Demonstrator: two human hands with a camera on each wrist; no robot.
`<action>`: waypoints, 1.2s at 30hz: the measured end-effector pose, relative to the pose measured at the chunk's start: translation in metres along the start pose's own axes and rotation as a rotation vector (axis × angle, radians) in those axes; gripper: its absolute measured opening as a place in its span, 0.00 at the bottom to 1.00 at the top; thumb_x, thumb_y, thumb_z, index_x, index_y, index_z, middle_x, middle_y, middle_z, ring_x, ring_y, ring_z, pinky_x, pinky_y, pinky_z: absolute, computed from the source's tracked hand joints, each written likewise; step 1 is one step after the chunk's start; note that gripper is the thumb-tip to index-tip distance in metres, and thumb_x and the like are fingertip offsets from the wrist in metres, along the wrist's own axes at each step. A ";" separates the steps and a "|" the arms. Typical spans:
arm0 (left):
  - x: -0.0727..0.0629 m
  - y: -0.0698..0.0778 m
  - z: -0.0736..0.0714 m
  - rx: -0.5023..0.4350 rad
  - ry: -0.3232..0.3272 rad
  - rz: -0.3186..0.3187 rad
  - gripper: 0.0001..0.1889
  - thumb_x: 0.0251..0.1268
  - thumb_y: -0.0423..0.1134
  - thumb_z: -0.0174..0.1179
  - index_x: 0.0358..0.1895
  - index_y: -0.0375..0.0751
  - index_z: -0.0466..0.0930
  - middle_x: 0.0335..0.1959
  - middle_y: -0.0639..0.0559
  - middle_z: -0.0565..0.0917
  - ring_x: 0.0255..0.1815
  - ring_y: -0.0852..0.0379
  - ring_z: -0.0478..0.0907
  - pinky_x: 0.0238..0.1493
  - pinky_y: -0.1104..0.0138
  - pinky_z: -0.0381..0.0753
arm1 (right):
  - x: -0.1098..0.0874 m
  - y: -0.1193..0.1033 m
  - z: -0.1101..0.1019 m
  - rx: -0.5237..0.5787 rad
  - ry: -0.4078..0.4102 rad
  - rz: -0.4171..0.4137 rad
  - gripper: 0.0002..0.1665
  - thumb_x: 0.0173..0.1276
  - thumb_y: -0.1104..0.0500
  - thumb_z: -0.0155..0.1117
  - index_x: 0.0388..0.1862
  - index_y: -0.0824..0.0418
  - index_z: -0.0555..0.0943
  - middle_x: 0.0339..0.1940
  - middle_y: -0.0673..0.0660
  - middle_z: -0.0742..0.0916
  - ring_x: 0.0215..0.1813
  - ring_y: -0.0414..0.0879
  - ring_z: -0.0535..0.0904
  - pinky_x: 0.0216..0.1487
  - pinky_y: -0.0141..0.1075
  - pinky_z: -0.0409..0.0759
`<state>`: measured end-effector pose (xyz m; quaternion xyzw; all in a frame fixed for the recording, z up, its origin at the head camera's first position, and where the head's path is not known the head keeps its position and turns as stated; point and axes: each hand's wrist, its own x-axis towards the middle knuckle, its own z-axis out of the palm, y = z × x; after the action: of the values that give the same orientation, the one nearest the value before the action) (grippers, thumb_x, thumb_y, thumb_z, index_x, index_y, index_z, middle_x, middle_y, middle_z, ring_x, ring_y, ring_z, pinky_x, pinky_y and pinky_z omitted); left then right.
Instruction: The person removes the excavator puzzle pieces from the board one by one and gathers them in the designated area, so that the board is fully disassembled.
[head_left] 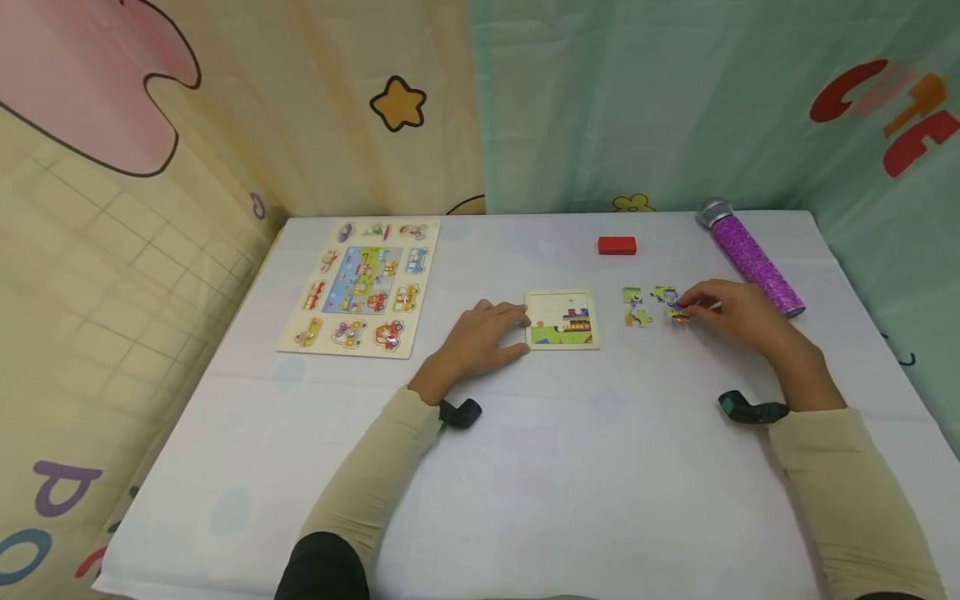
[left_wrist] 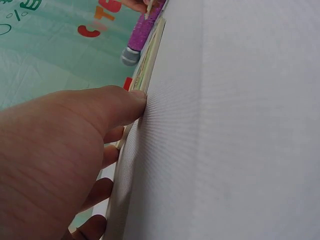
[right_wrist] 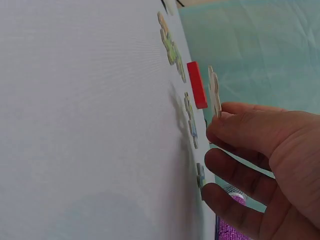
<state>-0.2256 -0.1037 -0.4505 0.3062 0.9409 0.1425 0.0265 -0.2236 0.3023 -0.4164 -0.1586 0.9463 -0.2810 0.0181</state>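
In the head view my left hand (head_left: 480, 337) rests at the left edge of a small wooden puzzle board (head_left: 562, 335), partly filled with a picture of a train on grass. Its thumb touches the near corner and the other fingers are spread along the side, as the left wrist view also shows. My right hand (head_left: 738, 317) pinches a puzzle piece (right_wrist: 215, 92) between thumb and index finger, raised above the table and seen edge-on in the right wrist view. Several loose puzzle pieces (head_left: 637, 317) lie between the board and my right hand.
A larger wooden puzzle board (head_left: 288, 342) with vehicle and toy pictures lies at the left. Toward the back is a red block (head_left: 617, 246). A purple glittery microphone (head_left: 756, 260) lies at the right, beyond my right hand. Printed curtains (head_left: 637, 108) border the white table (head_left: 570, 483).
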 end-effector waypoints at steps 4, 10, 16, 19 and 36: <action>-0.001 -0.001 0.000 0.000 0.006 0.011 0.22 0.70 0.57 0.62 0.63 0.55 0.79 0.73 0.58 0.72 0.59 0.52 0.71 0.51 0.57 0.72 | -0.003 0.004 0.005 -0.005 -0.021 0.010 0.09 0.71 0.70 0.65 0.47 0.65 0.85 0.49 0.67 0.86 0.53 0.63 0.80 0.54 0.59 0.76; -0.001 -0.001 -0.001 -0.001 0.004 0.013 0.23 0.71 0.57 0.61 0.63 0.54 0.79 0.73 0.58 0.71 0.58 0.52 0.71 0.51 0.58 0.71 | -0.003 0.006 0.011 -0.012 0.003 0.007 0.09 0.70 0.70 0.65 0.46 0.64 0.86 0.49 0.66 0.86 0.53 0.62 0.80 0.54 0.59 0.75; -0.001 0.000 -0.002 -0.009 -0.005 0.001 0.23 0.71 0.57 0.61 0.63 0.54 0.79 0.73 0.59 0.70 0.57 0.53 0.70 0.50 0.59 0.71 | -0.003 0.007 0.015 -0.024 0.046 -0.072 0.08 0.68 0.70 0.68 0.43 0.62 0.87 0.41 0.59 0.86 0.47 0.57 0.81 0.50 0.53 0.75; -0.001 0.000 -0.002 -0.010 -0.007 -0.002 0.22 0.71 0.57 0.61 0.63 0.54 0.78 0.73 0.59 0.70 0.57 0.53 0.70 0.50 0.59 0.71 | -0.003 0.008 0.017 -0.025 0.052 -0.075 0.08 0.68 0.70 0.68 0.43 0.62 0.88 0.40 0.58 0.86 0.47 0.56 0.80 0.49 0.52 0.74; -0.001 0.001 -0.002 -0.003 -0.005 0.001 0.23 0.71 0.56 0.62 0.64 0.55 0.78 0.73 0.58 0.71 0.60 0.51 0.70 0.52 0.57 0.71 | -0.003 0.008 0.020 -0.010 0.060 -0.051 0.08 0.67 0.72 0.67 0.43 0.64 0.87 0.40 0.61 0.85 0.50 0.61 0.79 0.54 0.57 0.73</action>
<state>-0.2242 -0.1039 -0.4488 0.3069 0.9405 0.1430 0.0291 -0.2201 0.2990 -0.4379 -0.1744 0.9434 -0.2814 -0.0180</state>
